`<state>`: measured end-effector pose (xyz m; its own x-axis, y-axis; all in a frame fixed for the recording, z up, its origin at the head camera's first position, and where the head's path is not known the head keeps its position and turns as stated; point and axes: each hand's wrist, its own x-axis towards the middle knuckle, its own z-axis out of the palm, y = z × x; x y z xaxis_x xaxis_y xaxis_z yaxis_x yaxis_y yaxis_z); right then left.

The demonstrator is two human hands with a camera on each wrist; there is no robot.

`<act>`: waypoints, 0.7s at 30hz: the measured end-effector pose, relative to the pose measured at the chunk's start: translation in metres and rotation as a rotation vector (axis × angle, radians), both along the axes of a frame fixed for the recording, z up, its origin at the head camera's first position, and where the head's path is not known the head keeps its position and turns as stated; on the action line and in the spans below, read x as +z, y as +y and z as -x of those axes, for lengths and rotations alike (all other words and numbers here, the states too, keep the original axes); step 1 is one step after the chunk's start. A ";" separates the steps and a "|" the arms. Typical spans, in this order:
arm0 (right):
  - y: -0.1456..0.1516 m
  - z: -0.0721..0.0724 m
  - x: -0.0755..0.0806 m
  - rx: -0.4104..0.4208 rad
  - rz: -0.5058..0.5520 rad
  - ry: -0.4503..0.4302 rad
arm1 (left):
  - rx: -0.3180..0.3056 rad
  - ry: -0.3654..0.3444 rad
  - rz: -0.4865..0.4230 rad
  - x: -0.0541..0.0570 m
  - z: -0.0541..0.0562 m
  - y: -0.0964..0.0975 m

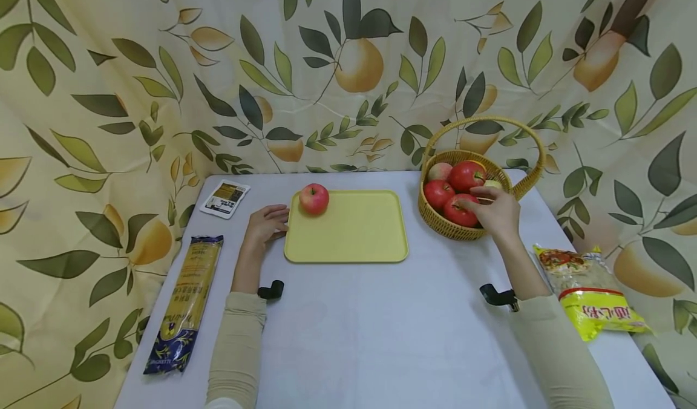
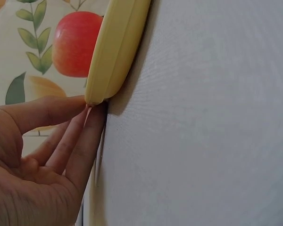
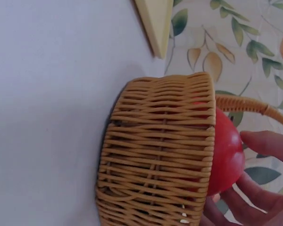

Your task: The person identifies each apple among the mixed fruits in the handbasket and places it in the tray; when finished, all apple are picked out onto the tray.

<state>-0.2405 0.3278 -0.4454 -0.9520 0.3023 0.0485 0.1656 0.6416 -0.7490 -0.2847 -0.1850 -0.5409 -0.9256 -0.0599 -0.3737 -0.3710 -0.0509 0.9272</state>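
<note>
My right hand [image 1: 498, 212] reaches into the wicker basket [image 1: 454, 230], with thumb and fingers about a red apple [image 1: 458, 213] at its near side. In the right wrist view, the thumb touches the top of that apple [image 3: 226, 153] and the other fingers curve along its far side. Other red apples [image 1: 467, 176] and a pale yellowish fruit [image 1: 492, 184] lie in the basket. A pinkish-red apple [image 1: 314, 199] sits at the upper left of the yellow tray [image 1: 354, 233]. My left hand [image 1: 265, 226] touches the tray's left edge with nearly straight fingers.
A long gold-and-blue packet [image 1: 187, 300] lies along the table's left side. Behind it is a small white packet [image 1: 225, 198] with a dark label. A yellow food bag [image 1: 593, 294] lies at the right edge. The basket's tall handle [image 1: 487, 120] arches over the fruit.
</note>
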 end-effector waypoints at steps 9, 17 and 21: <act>0.009 0.000 -0.004 -0.015 -0.070 -0.022 | -0.004 -0.009 -0.021 0.002 0.000 -0.001; 0.012 0.000 -0.005 -0.053 0.013 -0.022 | -0.016 -0.018 -0.022 0.003 -0.001 -0.002; 0.013 -0.001 -0.003 -0.047 0.088 -0.007 | -0.014 -0.013 -0.016 0.003 -0.002 -0.001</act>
